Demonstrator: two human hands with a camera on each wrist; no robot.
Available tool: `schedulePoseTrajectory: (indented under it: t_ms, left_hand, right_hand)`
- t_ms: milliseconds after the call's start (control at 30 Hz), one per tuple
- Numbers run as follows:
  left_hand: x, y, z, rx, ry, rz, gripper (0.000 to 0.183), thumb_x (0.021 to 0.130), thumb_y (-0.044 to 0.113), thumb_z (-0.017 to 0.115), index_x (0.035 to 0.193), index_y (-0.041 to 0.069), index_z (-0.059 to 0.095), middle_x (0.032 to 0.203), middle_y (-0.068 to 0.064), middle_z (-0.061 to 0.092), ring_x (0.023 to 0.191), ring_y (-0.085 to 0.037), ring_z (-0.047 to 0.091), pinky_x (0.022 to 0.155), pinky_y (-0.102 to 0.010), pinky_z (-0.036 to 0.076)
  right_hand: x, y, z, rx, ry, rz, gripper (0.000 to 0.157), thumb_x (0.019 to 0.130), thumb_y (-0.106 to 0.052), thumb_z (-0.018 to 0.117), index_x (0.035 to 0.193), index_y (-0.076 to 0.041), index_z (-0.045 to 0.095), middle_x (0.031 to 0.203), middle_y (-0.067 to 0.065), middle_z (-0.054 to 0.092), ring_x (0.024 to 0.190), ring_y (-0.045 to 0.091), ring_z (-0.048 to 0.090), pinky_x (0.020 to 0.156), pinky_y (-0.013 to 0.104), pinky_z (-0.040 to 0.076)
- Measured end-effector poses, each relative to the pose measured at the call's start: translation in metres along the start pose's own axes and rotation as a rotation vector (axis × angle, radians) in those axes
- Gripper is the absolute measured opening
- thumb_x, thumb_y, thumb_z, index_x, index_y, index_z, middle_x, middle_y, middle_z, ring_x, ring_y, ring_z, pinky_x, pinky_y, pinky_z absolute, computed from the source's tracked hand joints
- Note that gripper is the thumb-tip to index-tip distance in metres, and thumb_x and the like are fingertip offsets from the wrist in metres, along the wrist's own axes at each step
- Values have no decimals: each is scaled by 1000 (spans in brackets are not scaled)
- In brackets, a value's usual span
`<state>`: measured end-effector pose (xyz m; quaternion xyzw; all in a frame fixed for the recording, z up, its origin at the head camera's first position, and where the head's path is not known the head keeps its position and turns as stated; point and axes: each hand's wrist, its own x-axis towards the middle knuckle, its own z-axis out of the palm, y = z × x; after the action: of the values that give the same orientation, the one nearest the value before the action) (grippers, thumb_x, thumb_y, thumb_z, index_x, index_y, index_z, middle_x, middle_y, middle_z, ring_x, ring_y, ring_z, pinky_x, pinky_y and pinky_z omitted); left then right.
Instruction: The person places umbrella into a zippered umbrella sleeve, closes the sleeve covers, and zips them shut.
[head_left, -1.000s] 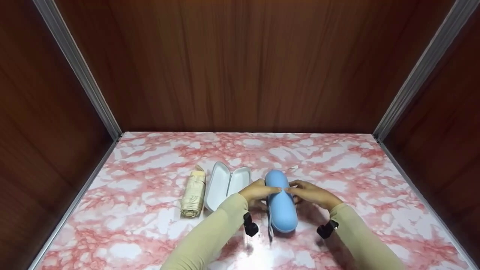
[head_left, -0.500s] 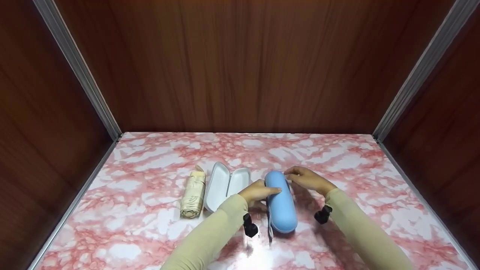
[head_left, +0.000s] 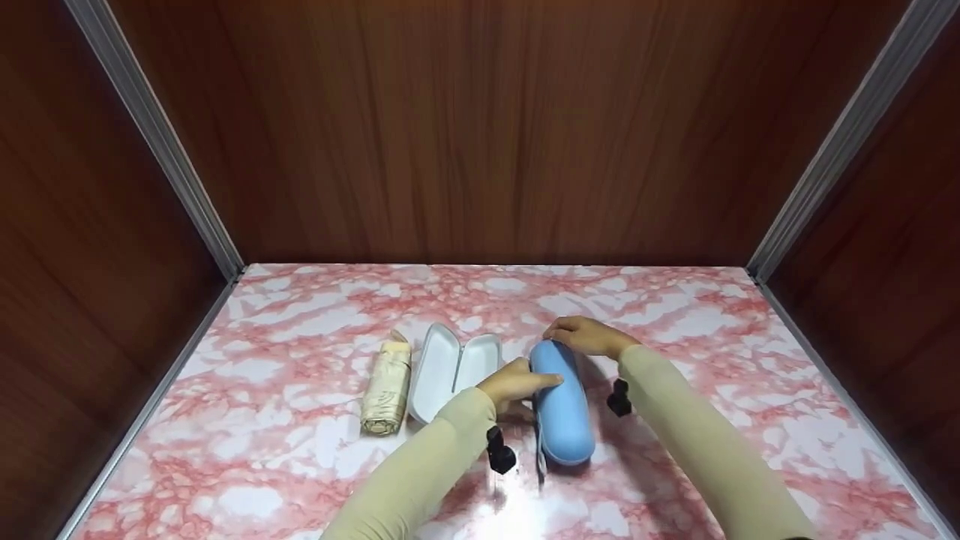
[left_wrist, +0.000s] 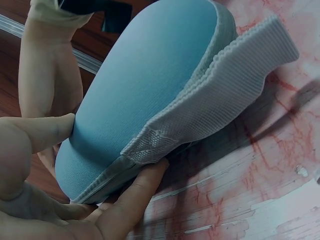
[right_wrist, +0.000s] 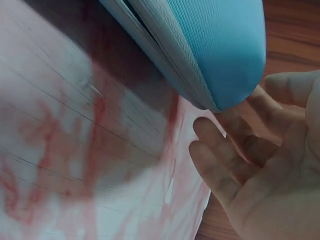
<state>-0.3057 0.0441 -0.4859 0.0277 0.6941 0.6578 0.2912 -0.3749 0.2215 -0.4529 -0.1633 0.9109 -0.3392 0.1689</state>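
Observation:
A long blue zip case (head_left: pixel 562 409) with rounded ends and a grey fabric strap (left_wrist: pixel 220 95) along its left side stands in front of me, pointing away. My left hand (head_left: pixel 517 382) grips it from the left, thumb over the top and fingers low by the zip seam. At its far end is my right hand (head_left: pixel 589 335), palm facing the case. In the right wrist view, the right hand's loosely bent fingers (right_wrist: pixel 220 145) reach around that end, beside the zip (right_wrist: pixel 170 55). Some right fingertips are hidden behind the case.
Left of the case lies an opened white hard case (head_left: pixel 439 375), partly behind my left hand. Further left is a folded beige umbrella (head_left: pixel 386 390). Wood-grain panels (head_left: pixel 480 135) enclose the marbled red-and-white table (head_left: pixel 300 315) at the back and sides.
My right hand has left the middle of the blue zip case and moved away from me along its right side to the far end. My left hand has kept its grip.

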Motion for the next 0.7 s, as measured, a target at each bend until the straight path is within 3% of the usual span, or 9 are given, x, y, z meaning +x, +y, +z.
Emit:
schedulePoseTrajectory:
  t_ms: [233,400,533,700]
  left_hand:
    - [0,0,-1,-10,-15,8,45,81,26,68,113,3,46,100,-12,56,85,-24,58,64,-43,51]
    - [1,-1,-2,2,-28,24,45,82,27,67,117,6,47,101,-10,57,86,-24,58,62,-43,51]
    - [1,-1,-2,18,-16,31,46,82,26,66,118,5,47,101,-10,57,87,-24,58,62,-45,51]
    - [2,-1,0,23,-3,34,42,82,25,66,113,2,48,99,-10,57,87,-23,58,63,-46,51]
  right_hand:
    - [14,-3,4,-125,-98,23,38,96,-38,40,125,-18,56,131,5,48,122,27,39,97,44,32]
    - [21,-7,9,-231,-136,13,40,96,-42,36,122,-23,59,133,2,47,124,25,37,100,43,30]
    - [23,-10,13,-216,-118,16,38,95,-39,37,116,-22,64,128,1,51,120,23,41,97,42,33]
    - [23,-12,16,-159,-32,4,33,94,-29,43,110,-13,67,117,3,59,112,23,49,93,41,37]
